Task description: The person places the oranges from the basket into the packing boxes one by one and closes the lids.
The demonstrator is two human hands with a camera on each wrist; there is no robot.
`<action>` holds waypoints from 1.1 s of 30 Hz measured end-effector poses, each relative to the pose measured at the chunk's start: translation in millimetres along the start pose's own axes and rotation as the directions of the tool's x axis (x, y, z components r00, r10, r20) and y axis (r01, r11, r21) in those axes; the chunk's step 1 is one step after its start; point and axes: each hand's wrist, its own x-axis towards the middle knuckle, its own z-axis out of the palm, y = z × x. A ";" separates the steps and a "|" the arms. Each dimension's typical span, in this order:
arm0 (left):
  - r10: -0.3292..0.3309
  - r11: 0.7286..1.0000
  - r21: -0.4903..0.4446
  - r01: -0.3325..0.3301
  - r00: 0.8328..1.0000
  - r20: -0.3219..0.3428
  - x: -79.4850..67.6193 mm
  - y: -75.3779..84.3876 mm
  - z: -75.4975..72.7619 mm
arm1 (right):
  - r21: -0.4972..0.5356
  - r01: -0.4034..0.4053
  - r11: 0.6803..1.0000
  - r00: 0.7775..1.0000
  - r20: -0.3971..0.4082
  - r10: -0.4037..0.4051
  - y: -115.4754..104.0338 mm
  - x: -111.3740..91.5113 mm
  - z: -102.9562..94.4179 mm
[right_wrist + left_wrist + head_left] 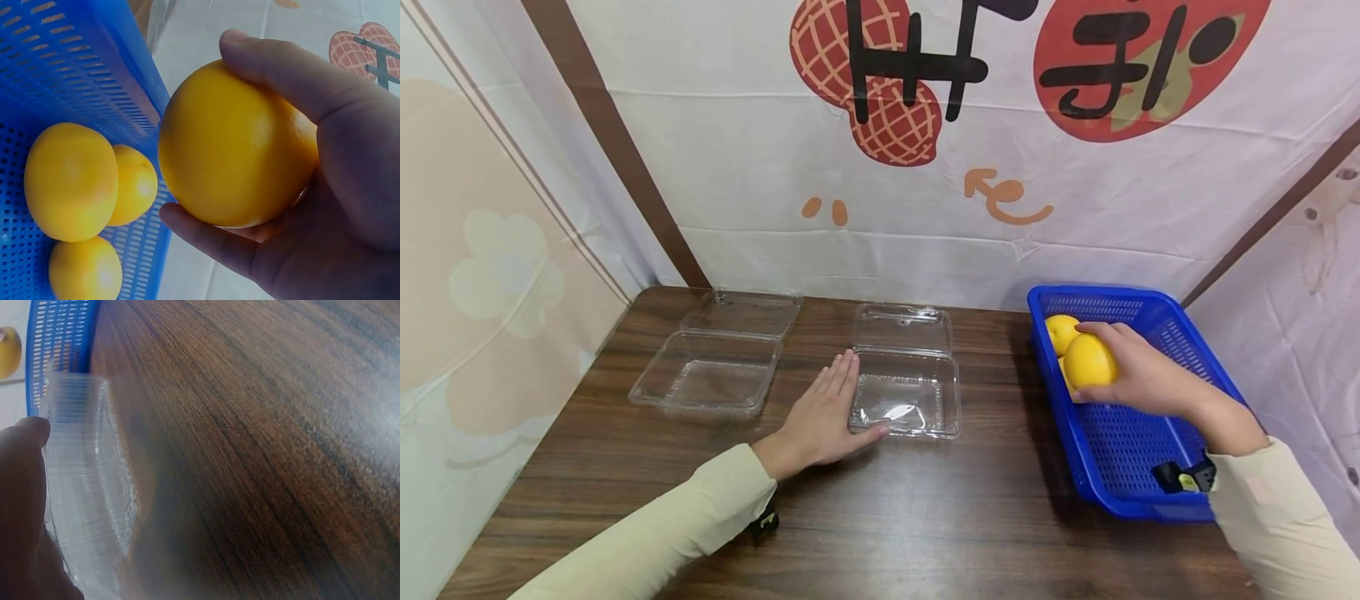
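Observation:
In the head view my right hand grips a yellow orange over the left part of a blue plastic basket. The right wrist view shows this orange between the thumb and fingers, with three more oranges lying in the basket. Straight-fingered, my left hand rests against the left side of a clear clamshell box, its thumb along the front rim. Up close in the left wrist view, the box wall shows beside the thumb. That box's lid lies folded back.
A second clear clamshell box stands open at the left of the wooden table, its lid toward the wall. A printed cloth hangs right behind the table. The basket's raised rim borders the right side.

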 end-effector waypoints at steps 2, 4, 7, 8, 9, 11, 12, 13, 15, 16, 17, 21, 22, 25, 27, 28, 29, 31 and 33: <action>0.004 1.000 -0.002 -0.004 1.000 -0.010 -0.2 0.0 0.4 | 0.006 0.003 1.000 1.000 -0.004 -0.003 -1.3 0.6 0.8; 0.009 1.000 -0.001 -0.009 1.000 -0.018 -0.4 0.0 0.4 | 0.013 0.009 1.000 1.000 -0.008 -0.009 -2.9 1.5 1.7; 0.010 1.000 0.003 -0.010 1.000 -0.016 -0.5 0.4 -0.7 | 0.008 0.017 1.000 1.000 -0.016 -0.017 -6.3 2.7 3.0; 0.010 1.000 0.004 -0.010 1.000 -0.017 -0.5 0.4 -0.9 | 0.004 0.016 1.000 1.000 -0.017 -0.016 -7.6 3.1 3.4; 0.009 1.000 0.002 -0.009 1.000 -0.014 -0.4 0.6 -1.3 | 0.001 0.016 1.000 1.000 -0.018 -0.016 -8.7 3.4 3.8; 0.005 1.000 0.000 -0.005 1.000 -0.007 -0.1 0.7 -1.8 | -0.006 0.016 1.000 1.000 -0.017 -0.016 -11.3 4.2 4.7; 0.002 1.000 0.002 -0.002 1.000 -0.001 0.0 0.7 -2.0 | -0.008 0.017 1.000 1.000 -0.017 -0.018 -12.7 4.6 5.2; -0.002 1.000 0.004 0.002 1.000 0.005 0.2 0.8 -2.1 | -0.009 0.018 1.000 1.000 -0.016 -0.019 -13.8 5.2 5.7; -0.006 1.000 0.005 0.006 1.000 0.014 0.6 0.8 -2.2 | -0.014 0.034 0.999 0.999 -0.021 -0.034 -15.7 6.6 7.1; -0.007 1.000 0.006 0.007 1.000 0.016 0.5 0.7 -2.1 | -0.017 0.041 0.999 0.999 -0.024 -0.042 -16.7 7.6 7.8; -0.009 1.000 0.008 0.009 1.000 0.019 0.5 0.8 -2.3 | -0.018 0.051 0.999 0.998 -0.027 -0.052 -17.9 8.5 8.5; -0.011 1.000 0.007 0.011 1.000 0.021 -0.1 1.1 -2.8 | -0.006 0.086 0.996 0.996 -0.032 -0.086 -22.0 11.7 10.9; -0.011 1.000 0.007 0.011 1.000 0.020 -0.1 1.2 -2.7 | -0.001 0.091 0.996 0.995 -0.031 -0.091 -23.0 12.2 11.5; -0.011 1.000 0.003 0.011 1.000 0.021 0.0 1.2 -2.6 | 0.010 0.106 0.994 0.994 -0.028 -0.106 -25.8 14.2 13.6; -0.013 1.000 0.000 0.013 1.000 0.024 -0.2 1.3 -2.6 | 0.015 0.114 0.993 0.993 -0.026 -0.114 -28.0 15.4 15.3; -0.014 1.000 -0.001 0.015 1.000 0.025 -0.3 1.2 -2.6 | 0.017 0.117 0.993 0.993 -0.026 -0.117 -29.4 15.9 15.9; -0.016 1.000 -0.003 0.016 1.000 0.027 -0.4 1.1 -2.4 | 0.020 0.121 0.992 0.992 -0.027 -0.121 -30.5 16.4 16.9; -0.016 1.000 -0.003 0.016 0.999 0.027 -0.4 1.1 -2.4 | 0.032 0.127 0.991 0.992 -0.030 -0.126 -32.5 17.2 18.6; -0.014 1.000 -0.002 0.014 1.000 0.026 0.1 1.3 -2.8 | 0.039 0.130 0.991 0.991 -0.034 -0.128 -34.3 18.0 20.3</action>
